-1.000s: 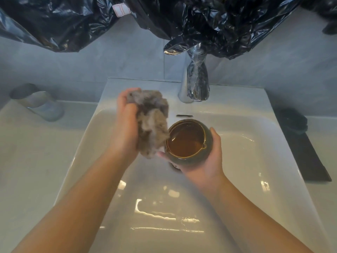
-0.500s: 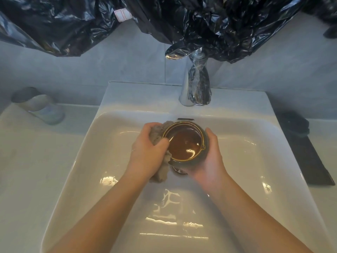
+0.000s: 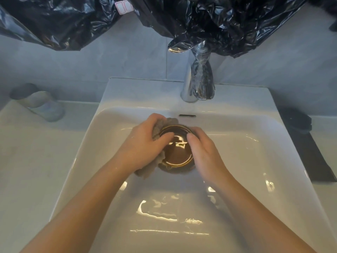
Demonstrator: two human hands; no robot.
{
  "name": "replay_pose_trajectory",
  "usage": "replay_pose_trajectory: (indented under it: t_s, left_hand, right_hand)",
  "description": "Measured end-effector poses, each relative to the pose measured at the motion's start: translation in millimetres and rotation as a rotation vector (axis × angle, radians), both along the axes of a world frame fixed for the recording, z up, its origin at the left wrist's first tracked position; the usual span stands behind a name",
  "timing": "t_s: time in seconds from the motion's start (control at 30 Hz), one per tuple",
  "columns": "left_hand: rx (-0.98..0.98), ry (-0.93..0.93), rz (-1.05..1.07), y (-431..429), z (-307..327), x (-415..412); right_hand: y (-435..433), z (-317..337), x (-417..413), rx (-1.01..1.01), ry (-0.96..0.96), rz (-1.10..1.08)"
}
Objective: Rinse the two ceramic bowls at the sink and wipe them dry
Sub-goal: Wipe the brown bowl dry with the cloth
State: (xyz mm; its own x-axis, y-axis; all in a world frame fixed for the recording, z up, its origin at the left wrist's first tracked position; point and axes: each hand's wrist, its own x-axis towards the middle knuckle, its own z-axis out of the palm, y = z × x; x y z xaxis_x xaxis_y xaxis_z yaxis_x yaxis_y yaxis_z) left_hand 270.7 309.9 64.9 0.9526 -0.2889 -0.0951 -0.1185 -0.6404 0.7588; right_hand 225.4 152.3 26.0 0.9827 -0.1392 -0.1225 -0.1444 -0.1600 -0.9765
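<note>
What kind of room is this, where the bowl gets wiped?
Probably a bathroom: a white sink with a chrome tap, grey wall tiles behind it, and a tumbler on the counter.

One bowl (image 3: 177, 156), one cloth (image 3: 145, 172), one sink (image 3: 138, 92), one tap (image 3: 197, 84), one left hand (image 3: 144, 145), one right hand (image 3: 206, 152)

A chrome tap (image 3: 189, 84) stands against the grey tiled wall (image 3: 118, 57), its top draped in crumpled black plastic sheeting (image 3: 218, 19); well left of the tap, a glass tumbler (image 3: 39, 102) on the pale worktop (image 3: 27, 152); well right, a dark lump (image 3: 296, 121) on a black strip (image 3: 313, 157).
</note>
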Motion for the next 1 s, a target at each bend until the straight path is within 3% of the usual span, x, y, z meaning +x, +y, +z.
replay_pose_trajectory:
  t_s: [0.1, 0.17, 0.43, 0.6, 0.87, 1.0]
  left_hand:
    - [0.111, 0.027, -0.176, 6, 1, 7]
    - [0.106, 0.012, -0.177, 7, -1, 8]
    - [-0.292, -0.031, 0.441, -16, -18, -10]
    - [-0.285, 0.014, 0.305, -13, -20, -10]
    - [-0.068, -0.016, -0.156, 14, -9, 2]
    - [-0.240, -0.087, 0.107, 14, -16, 3]
  right_hand:
    - [0, -2, -2, -0.040, 0.069, 0.136]
    - [-1, 1, -1, -0.031, 0.053, 0.144]
    - [-1, 3, -7, -0.062, -0.147, -0.135]
    - [-4, -2, -2, -0.062, -0.173, -0.179]
    - [-13, 2, -3, -0.115, -0.090, 0.155]
    - [-20, 5, 0, -0.002, -0.056, 0.122]
